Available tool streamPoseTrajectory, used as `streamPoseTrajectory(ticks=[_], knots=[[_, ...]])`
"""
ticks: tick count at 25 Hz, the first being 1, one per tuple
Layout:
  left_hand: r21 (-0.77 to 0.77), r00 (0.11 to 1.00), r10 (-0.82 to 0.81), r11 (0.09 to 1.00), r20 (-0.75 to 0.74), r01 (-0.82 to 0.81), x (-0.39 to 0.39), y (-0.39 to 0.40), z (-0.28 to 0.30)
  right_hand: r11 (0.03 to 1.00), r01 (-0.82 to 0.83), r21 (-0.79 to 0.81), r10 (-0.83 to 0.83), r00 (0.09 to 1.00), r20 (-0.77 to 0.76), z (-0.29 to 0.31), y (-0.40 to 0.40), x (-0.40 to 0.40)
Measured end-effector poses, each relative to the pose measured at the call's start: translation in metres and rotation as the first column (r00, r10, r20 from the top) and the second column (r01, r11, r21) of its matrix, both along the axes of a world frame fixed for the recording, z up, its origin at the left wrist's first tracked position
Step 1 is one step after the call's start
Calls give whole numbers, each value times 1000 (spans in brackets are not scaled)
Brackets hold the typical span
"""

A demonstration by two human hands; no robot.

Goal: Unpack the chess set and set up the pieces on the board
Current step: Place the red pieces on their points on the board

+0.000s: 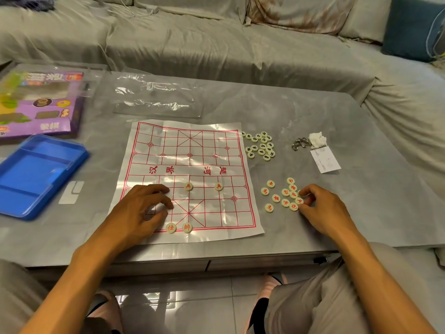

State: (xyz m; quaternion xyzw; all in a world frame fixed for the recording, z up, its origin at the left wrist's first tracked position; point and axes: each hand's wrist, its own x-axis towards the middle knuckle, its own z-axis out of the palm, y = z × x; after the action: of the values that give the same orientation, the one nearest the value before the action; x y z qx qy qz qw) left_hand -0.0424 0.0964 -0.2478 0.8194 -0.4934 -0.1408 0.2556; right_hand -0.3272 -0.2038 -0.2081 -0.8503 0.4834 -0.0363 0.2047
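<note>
Our left hand (pixel 142 206) rested with curled fingers on the paper xiangqi board (pixel 190 150), where four red pieces (pixel 188 186) stood, while our right hand (pixel 315 206) pinched a red-lettered disc (pixel 299 201) in the loose pile just beside the board.

Bare worktop (pixel 277 109) is lying open beyond the board (pixel 190 165) and along its right edge. Two piles are crowding the board's right side: black-lettered pieces (pixel 261 145) far, red-lettered pieces (pixel 281 196) near. A blue tray (pixel 36 174) and purple box (pixel 43 102) are blocking the left; a clear bag (pixel 154 97) is lying behind.
</note>
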Motion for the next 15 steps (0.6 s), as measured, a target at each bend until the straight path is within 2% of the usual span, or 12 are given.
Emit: streamPoseTrajectory(ticks=[8,15], knots=[[-3,1000,8,1000,-11,-8,2,0,-1,1000,-20,-1,20,999,42,-1,4,3],[-23,1000,9,1000,-17,-9,1,0,-1,991,-59,-123,65,997,47,-7,9,11]])
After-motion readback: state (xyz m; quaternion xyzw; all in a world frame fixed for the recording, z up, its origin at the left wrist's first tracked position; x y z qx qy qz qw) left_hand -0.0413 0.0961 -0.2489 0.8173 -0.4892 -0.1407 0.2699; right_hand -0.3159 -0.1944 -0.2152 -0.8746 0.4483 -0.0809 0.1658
